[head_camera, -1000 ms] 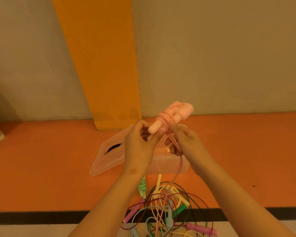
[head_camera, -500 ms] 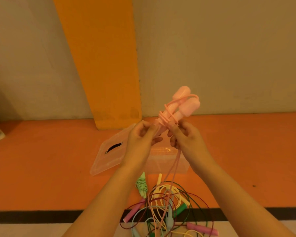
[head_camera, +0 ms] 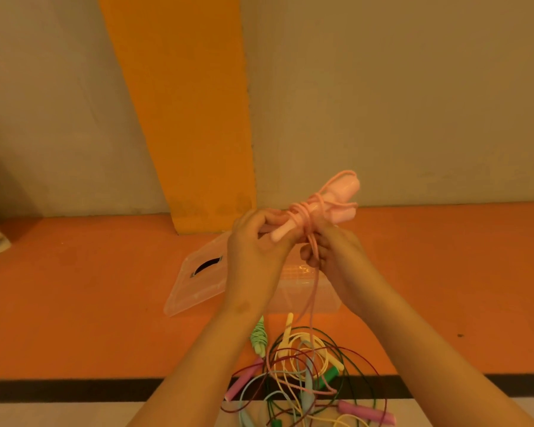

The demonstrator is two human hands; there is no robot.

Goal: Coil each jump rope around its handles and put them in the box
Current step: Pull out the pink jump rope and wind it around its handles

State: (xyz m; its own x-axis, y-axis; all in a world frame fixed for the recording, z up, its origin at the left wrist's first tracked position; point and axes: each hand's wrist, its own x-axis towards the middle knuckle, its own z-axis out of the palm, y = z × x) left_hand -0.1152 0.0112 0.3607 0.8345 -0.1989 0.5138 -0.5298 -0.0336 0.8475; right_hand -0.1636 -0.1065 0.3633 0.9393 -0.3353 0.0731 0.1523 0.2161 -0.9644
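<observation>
I hold a pair of pale pink jump rope handles [head_camera: 336,200] up in front of me, with several turns of pink rope [head_camera: 305,214] wound round their middle. My left hand [head_camera: 256,251] grips the narrow lower ends of the handles. My right hand [head_camera: 333,254] pinches the pink rope just below the coil, and the loose rest of it hangs down to the floor. A clear plastic box [head_camera: 309,297] lies on the orange floor behind my hands, with its lid [head_camera: 195,278] leaning at its left.
A tangled pile of other jump ropes [head_camera: 305,374] lies on the floor near me, with green, yellow, pink and light blue handles; one light green rope [head_camera: 259,337] is coiled. A wall with an orange stripe [head_camera: 185,118] stands behind the box.
The handles tilted up and then back down to the right as my right hand carried the rope round them, adding to the coil. Both hands stayed close together above the box.
</observation>
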